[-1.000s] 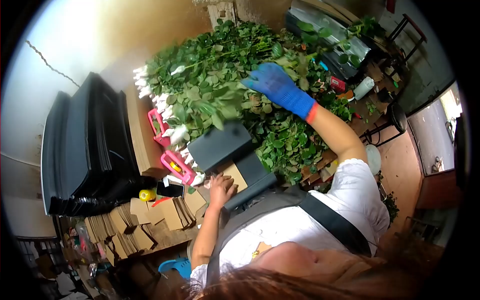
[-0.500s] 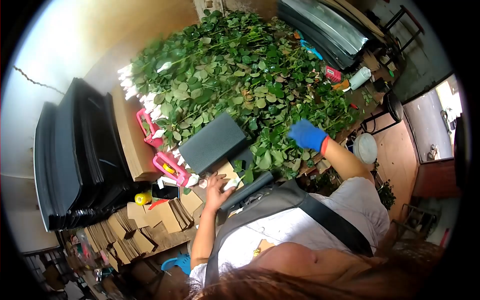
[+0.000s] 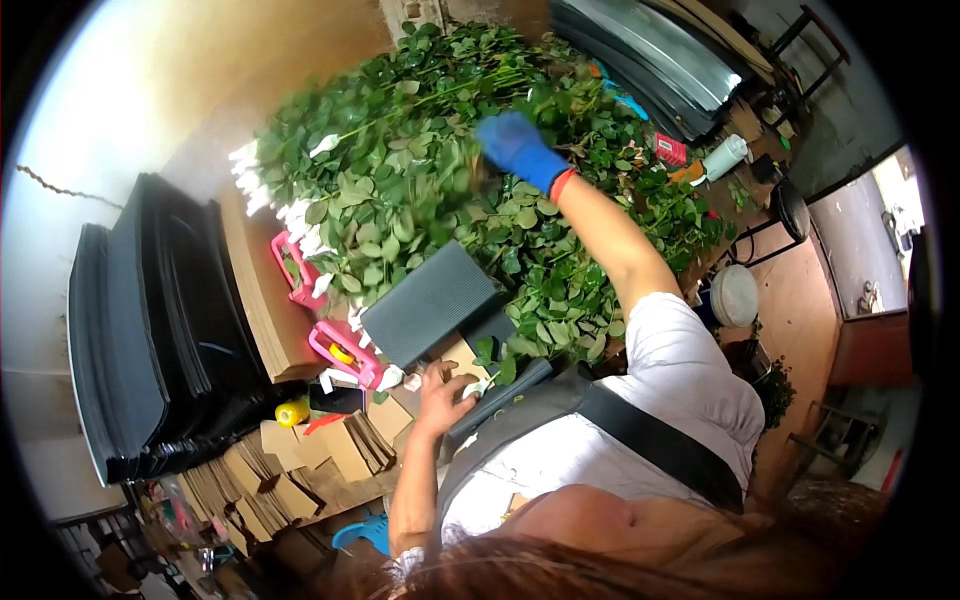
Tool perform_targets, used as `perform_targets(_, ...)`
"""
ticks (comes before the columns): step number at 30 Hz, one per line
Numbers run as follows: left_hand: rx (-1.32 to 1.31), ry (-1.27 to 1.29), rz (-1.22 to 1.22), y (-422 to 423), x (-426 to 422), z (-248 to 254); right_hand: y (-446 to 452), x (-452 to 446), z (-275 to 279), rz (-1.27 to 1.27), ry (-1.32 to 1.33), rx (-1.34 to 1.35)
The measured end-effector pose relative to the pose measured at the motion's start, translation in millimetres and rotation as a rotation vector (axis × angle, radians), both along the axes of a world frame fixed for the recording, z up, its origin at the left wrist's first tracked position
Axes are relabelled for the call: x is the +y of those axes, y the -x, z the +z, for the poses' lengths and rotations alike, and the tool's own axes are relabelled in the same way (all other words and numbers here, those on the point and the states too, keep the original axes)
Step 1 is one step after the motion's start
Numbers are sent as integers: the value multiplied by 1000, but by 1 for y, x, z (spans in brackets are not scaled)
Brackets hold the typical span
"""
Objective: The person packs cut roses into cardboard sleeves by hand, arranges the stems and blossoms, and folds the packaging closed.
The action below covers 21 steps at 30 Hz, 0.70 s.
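My left hand (image 3: 440, 402), bare, rests on a brown cardboard piece (image 3: 458, 352) at the table's near edge. Its fingers are spread and slightly bent. Beside it lies a rose stem with green leaves (image 3: 507, 370) and a white-wrapped head (image 3: 477, 388). My right hand (image 3: 518, 145), in a blue glove with a red cuff, is over the big pile of leafy rose stems (image 3: 420, 150). Motion blur hides its fingers and whatever may be in them. A dark grey ribbed block (image 3: 432, 303) sits between the pile and my left hand.
Pink tape dispensers (image 3: 345, 355) stand left of the block, near a yellow roll (image 3: 292, 412) and cardboard pieces (image 3: 350, 447). Black sheets (image 3: 165, 320) are stacked at far left. A white bottle (image 3: 724, 157) and a red box (image 3: 669, 150) lie at the right.
My right hand has swept left and away from me across the leafy pile, with the arm stretched further out. My left hand stays by the cardboard and the wrapped rose.
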<state>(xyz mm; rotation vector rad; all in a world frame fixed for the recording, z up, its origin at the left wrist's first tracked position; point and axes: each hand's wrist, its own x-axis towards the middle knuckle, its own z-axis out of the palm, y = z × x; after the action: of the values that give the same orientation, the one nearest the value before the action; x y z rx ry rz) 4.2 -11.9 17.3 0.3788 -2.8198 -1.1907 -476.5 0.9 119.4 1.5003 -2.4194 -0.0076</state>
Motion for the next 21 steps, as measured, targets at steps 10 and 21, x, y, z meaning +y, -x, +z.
perform_targets(10,50,39,-26,-2,-2,-7,21,130,74,209,335,41)
perform_targets(21,141,97,85,-4,2,-4,-53,244,48,228,107,-607)
